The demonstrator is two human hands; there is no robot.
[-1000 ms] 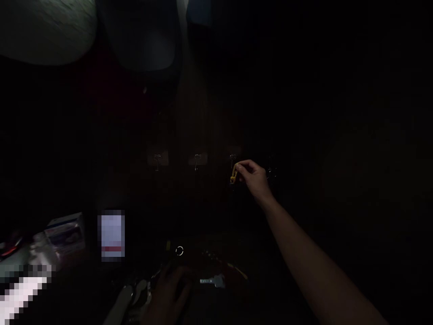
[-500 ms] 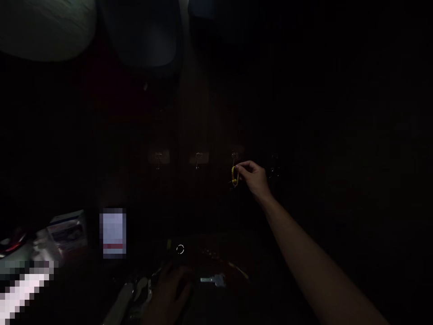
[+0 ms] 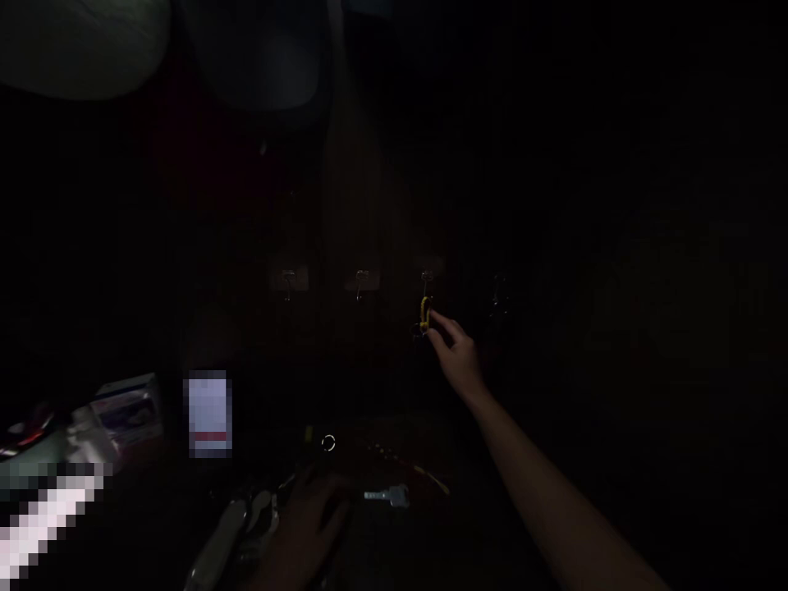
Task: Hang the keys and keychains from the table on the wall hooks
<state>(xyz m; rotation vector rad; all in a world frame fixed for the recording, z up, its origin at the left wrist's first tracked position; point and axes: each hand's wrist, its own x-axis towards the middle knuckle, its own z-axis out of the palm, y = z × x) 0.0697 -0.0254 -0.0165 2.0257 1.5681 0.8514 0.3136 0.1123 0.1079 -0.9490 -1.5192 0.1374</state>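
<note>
A yellow loop of cord (image 3: 424,313) hangs from the third metal hook (image 3: 427,277), with a dim ring at its lower end. My right hand (image 3: 459,355) is just right of the loop, thumb and forefinger apart, fingertips at or barely off its edge. Low in the view, my left hand (image 3: 311,509) rests in shadow, its thumb spread from the fingers and nothing visible in it. Nearby lie a silver key (image 3: 387,496), a shiny split ring (image 3: 328,443) and a beaded string (image 3: 406,462) with a yellowish end.
Other hooks (image 3: 288,279) line up to the left, and a faint one (image 3: 499,291) is at the right. A box (image 3: 129,410) and a bright blurred-out panel (image 3: 208,414) are on the left. Pale plastic pieces (image 3: 222,538) lie beside my left hand. Most surroundings are dark.
My right thumb and forefinger have come off the top of the yellow loop and moved down and slightly apart. The loop stays on the hook. My left hand has hardly moved.
</note>
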